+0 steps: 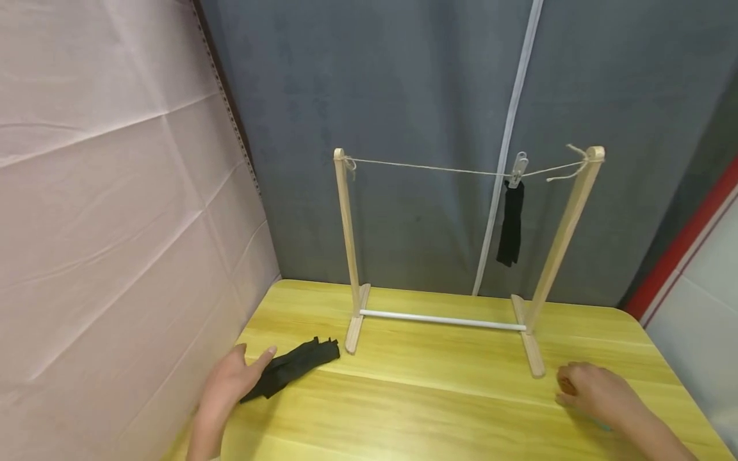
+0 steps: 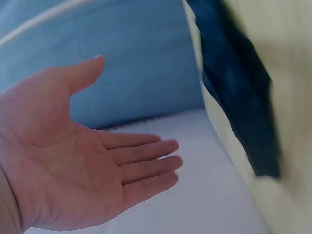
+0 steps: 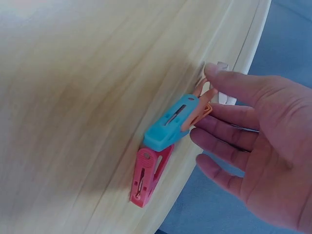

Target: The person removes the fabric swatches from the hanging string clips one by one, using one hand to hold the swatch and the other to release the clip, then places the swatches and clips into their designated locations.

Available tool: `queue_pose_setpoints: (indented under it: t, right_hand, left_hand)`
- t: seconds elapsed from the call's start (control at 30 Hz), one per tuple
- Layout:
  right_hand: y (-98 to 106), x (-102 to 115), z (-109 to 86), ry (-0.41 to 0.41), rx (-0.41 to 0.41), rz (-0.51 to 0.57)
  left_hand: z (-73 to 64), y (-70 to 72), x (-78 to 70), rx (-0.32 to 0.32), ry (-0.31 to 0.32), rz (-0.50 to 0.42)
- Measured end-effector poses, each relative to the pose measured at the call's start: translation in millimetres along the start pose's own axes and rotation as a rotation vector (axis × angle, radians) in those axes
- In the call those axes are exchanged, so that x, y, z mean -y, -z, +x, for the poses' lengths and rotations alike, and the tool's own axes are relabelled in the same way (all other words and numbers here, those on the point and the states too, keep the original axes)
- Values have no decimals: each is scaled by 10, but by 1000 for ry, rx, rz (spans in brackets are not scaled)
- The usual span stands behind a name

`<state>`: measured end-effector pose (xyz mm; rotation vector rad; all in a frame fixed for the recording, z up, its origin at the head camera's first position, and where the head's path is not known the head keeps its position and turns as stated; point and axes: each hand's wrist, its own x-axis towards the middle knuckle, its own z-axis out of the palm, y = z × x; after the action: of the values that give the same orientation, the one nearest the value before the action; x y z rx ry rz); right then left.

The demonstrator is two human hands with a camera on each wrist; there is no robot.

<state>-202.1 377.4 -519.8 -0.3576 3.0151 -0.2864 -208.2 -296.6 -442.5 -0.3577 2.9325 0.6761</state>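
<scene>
My left hand [image 1: 227, 383], fingers extended and thumb spread, is beside a folded black cloth [image 1: 302, 363] on the table's left side. In the left wrist view the palm shows bare, with the dark cloth [image 2: 239, 87] apart from the fingers. At the table's right, my right hand [image 1: 602, 392] pinches an orange clothespin [image 3: 199, 111] between thumb and fingers. A light-blue clothespin [image 3: 171, 122] overlaps the orange one, and a pink clothespin [image 3: 146, 175] lies at its other end.
A wooden stand with a left post [image 1: 348, 237] and right post [image 1: 562, 243] holds a string [image 1: 426, 168]. A clear clothespin [image 1: 518, 170] on it holds a black cloth strip [image 1: 510, 224]. A white rod [image 1: 444, 320] joins the posts low down. Grey curtain [image 1: 403, 83] hangs behind.
</scene>
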Motion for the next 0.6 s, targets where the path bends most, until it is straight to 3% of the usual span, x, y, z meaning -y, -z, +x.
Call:
queue_pose_setpoints:
  t: [0.1, 0.27, 0.43, 0.6]
  right_hand:
    - [11, 8, 19, -9, 1, 15]
    - [86, -10, 66, -31, 57, 97]
    - [204, -49, 100, -53, 132, 161]
    - [288, -38, 77, -56, 66, 172]
  left_hand:
    - [-22, -35, -212, 8, -25, -43]
    - [-29, -129, -586, 39, -128, -145]
    - [22, -318, -985, -58, -277, -270]
    - [49, -557, -1329, -159, -391, -411]
